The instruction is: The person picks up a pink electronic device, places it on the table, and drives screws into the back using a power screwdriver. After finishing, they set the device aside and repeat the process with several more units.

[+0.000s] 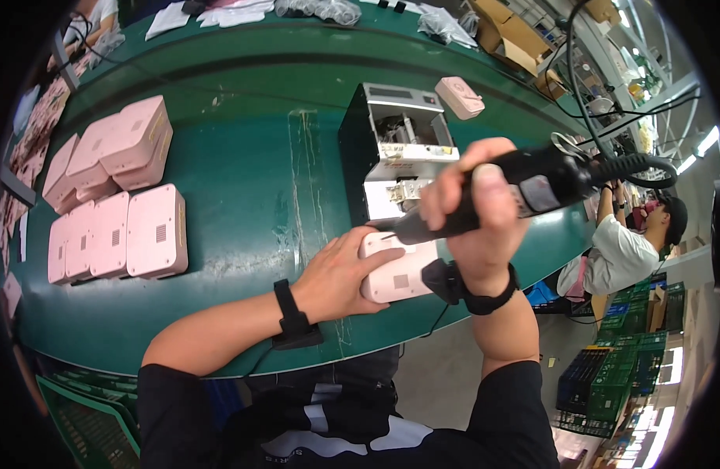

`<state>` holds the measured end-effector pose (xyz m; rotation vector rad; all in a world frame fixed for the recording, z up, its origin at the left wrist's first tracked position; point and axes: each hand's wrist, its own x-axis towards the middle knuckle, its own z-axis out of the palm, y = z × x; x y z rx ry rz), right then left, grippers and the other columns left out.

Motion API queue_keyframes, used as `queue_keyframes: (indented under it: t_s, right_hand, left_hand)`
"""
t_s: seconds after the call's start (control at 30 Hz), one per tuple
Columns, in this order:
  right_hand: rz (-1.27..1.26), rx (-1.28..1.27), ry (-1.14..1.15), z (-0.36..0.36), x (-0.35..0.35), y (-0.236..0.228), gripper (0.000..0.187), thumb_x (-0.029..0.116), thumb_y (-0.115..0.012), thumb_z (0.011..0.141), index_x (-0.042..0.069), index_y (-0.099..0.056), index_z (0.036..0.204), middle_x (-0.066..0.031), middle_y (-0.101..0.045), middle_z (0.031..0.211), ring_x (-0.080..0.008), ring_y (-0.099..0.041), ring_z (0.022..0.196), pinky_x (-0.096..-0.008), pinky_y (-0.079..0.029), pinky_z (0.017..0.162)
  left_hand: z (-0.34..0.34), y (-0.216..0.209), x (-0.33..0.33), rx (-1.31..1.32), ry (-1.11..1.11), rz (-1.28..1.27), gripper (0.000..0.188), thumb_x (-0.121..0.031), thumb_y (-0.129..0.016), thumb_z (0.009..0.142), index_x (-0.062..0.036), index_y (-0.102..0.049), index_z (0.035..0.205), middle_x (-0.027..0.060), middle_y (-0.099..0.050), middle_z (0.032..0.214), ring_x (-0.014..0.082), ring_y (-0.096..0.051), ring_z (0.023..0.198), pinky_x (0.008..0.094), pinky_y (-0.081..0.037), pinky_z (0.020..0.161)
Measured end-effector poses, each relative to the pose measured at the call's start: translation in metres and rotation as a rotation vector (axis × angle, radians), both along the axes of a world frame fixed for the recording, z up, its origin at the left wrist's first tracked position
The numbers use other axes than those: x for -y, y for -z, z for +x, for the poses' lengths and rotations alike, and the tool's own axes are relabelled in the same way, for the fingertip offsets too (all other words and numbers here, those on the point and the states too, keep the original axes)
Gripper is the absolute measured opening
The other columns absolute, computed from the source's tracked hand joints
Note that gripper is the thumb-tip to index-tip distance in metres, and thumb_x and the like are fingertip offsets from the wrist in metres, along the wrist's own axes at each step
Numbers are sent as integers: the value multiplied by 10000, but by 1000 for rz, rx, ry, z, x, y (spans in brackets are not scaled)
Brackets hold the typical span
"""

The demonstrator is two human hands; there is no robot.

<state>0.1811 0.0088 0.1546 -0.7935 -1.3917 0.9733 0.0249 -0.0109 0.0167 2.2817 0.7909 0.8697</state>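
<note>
Steadying a pink casing flat on the green bench, our left hand presses spread fingers; right hand fist-grips black electric screwdriver, tip down onto casing.

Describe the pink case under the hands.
The pink case is a rounded, smooth plastic-looking box with a small grey square patch on its upper face. It lies flat at the near edge of the green table. The left hand presses on it; the right hand holds a black screwdriver tip at its top edge.
</note>
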Motion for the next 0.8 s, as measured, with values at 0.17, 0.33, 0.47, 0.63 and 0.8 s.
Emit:
queue_keyframes:
  t_s: [0.17,0.33,0.47,0.63,0.8]
  right_hand:
    - [119,-77,131,31,-2,-15,209,262,-498,964,59,-478,1008,-72,-506,660,-167,-478,500,-352,-431,521]
    - [147,-38,194,36,-23,-5,209,273,-472,973,66,-481,997,-64,-504,656,-167,-473,492,-358,-433,523]
    - [53,-49,152,38,-15,-2,227,296,-467,974,70,-477,990,-57,-495,650,-164,-465,483,-354,-432,528]
    - [-16,-134,66,49,26,0,286,360,-464,971,75,-462,998,-48,-489,647,-158,-459,474,-345,-429,532]
    - [-22,-72,76,51,48,10,325,406,-459,966,83,-451,1010,-42,-489,649,-152,-457,472,-342,-427,529]
  left_hand:
    - [-26,-10,6,-87,-41,-64,790,-290,-873,604,-222,-567,1329,174,-460,1284,371,-542,1121,459,-474,945]
    - [-42,-12,13,-91,-120,-41,799,-285,-876,603,-222,-563,1335,173,-461,1285,376,-552,1104,459,-483,937]
    - [-43,-9,13,-76,-141,-57,798,-280,-878,604,-223,-564,1335,173,-462,1283,382,-556,1097,454,-489,929]
    - [-43,-8,10,-47,-130,-42,803,-262,-885,596,-225,-567,1332,173,-465,1283,384,-559,1099,447,-495,926]
    - [-43,-5,8,-76,-142,-20,809,-250,-889,586,-226,-569,1329,172,-467,1279,380,-562,1102,442,-502,918]
